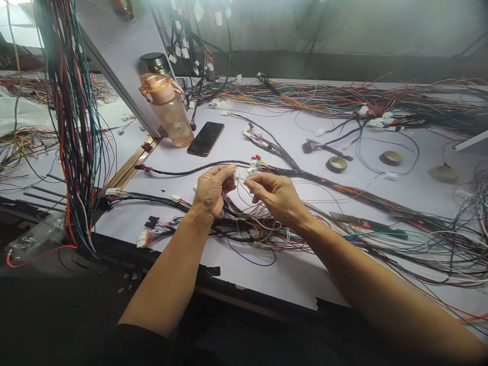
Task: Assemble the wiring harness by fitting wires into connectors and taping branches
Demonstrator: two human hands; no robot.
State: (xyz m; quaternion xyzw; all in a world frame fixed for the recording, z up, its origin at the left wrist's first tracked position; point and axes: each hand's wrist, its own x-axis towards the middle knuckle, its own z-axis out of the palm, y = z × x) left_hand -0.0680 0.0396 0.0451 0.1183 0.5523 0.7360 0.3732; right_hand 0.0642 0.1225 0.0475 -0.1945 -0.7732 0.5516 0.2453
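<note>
My left hand (214, 189) pinches a small white connector (237, 174) above the middle of the table. Just to its right, my right hand (277, 195) has thumb and forefinger closed on a thin dark wire (244, 181) that runs up to the connector. Right behind my right fingers lies another white connector (252, 171), with red and teal ones beyond it. A thick black-wrapped harness (324, 179) stretches behind both hands toward the right. Loose coloured wires (263, 226) lie beneath and in front of them.
A black phone (206, 139) and a peach bottle (171, 114) stand or lie at back left. Tape rolls (336, 164) and a long-bladed knife (368, 223) are on the right. Hanging wires (72, 127) drop at the left; a wire bundle (305, 96) spans the back.
</note>
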